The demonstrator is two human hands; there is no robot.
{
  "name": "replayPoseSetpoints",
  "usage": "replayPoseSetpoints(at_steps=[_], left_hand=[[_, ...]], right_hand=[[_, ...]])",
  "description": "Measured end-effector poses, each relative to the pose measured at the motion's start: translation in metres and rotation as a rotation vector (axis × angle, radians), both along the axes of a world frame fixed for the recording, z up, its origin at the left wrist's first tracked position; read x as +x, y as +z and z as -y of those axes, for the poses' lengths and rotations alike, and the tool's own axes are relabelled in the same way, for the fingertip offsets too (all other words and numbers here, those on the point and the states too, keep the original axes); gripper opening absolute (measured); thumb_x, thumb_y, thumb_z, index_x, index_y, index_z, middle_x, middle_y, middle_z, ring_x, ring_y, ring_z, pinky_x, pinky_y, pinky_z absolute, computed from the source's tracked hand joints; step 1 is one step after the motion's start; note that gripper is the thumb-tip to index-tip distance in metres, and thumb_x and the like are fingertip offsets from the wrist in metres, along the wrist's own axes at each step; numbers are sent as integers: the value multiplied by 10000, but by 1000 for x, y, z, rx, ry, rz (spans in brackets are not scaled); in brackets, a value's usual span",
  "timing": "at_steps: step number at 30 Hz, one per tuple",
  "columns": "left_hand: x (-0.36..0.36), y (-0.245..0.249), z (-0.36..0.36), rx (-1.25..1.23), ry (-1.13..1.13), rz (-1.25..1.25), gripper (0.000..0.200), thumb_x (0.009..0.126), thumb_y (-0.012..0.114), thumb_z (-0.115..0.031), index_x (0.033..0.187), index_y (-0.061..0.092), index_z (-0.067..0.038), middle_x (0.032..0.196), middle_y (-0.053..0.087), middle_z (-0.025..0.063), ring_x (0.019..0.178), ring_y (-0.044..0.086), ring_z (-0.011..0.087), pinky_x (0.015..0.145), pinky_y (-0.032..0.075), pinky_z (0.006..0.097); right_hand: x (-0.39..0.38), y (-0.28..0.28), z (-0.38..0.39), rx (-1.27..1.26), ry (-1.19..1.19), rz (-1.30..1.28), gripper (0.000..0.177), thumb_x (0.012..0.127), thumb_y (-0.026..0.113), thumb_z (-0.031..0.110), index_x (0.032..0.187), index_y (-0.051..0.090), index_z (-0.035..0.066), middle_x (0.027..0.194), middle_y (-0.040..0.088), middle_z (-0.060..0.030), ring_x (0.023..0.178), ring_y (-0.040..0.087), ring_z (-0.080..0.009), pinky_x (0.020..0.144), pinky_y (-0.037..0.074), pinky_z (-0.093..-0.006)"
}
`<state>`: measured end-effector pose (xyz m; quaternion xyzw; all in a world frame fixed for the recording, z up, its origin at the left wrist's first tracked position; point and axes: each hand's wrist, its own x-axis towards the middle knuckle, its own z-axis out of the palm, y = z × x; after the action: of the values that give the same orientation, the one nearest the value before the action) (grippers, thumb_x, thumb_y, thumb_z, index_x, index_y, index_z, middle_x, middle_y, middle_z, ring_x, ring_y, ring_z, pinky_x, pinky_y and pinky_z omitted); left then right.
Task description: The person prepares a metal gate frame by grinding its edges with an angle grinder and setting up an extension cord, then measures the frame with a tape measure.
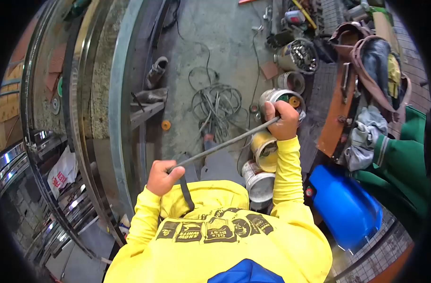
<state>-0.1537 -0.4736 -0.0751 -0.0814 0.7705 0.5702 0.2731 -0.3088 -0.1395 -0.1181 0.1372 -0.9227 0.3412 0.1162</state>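
Pulled taut between my two hands is a dark grey cord or strap [222,145], running at a slant across the front of my body. My left hand [162,178] is closed on its lower end, thumb pressed along it, and a flat dark tail hangs from there over my yellow shirt. At the upper end, my right hand [284,121] is wrapped in a fist around the cord, overlapping a white bucket [267,95] with small round green and orange parts inside. Below the cord, a coiled cable [217,101] lies on the floor.
Long metal beams [122,94] run along the left. More buckets stand at the right, including a yellow-lined one [258,141] and one full of metal pieces [298,55]. A blue plastic shell [345,205], green cloth [399,158] and a brown strap [366,70] lie further right.
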Motion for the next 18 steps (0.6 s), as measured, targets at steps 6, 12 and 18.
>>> replayPoseSetpoints(at_steps=[6, 12, 18], left_hand=[[-77, 197, 7, 7, -78, -395, 247, 792, 712, -245, 795, 645, -7, 565, 529, 105, 475, 525, 262, 483, 418, 318], [-106, 100, 35, -78, -33, -276, 229, 900, 575, -242, 894, 592, -14, 624, 525, 142, 538, 508, 284, 526, 412, 341], [-80, -50, 13, 90, -258, -25, 326, 931, 525, -315, 960, 565, 7, 832, 598, 224, 823, 571, 418, 701, 437, 414]], right_hand=[[-45, 49, 26, -284, -10, 19, 294, 918, 537, 177, 689, 521, -6, 571, 460, -66, 547, 426, -84, 504, 357, -261], [-126, 51, 30, 148, -237, -23, 417, 959, 442, 382, 865, 598, 7, 730, 564, -186, 729, 565, -308, 701, 452, -380], [-163, 42, 43, -186, -295, 602, 368, 936, 502, 320, 1072, 615, -3, 873, 663, -176, 860, 650, -254, 750, 487, -312]])
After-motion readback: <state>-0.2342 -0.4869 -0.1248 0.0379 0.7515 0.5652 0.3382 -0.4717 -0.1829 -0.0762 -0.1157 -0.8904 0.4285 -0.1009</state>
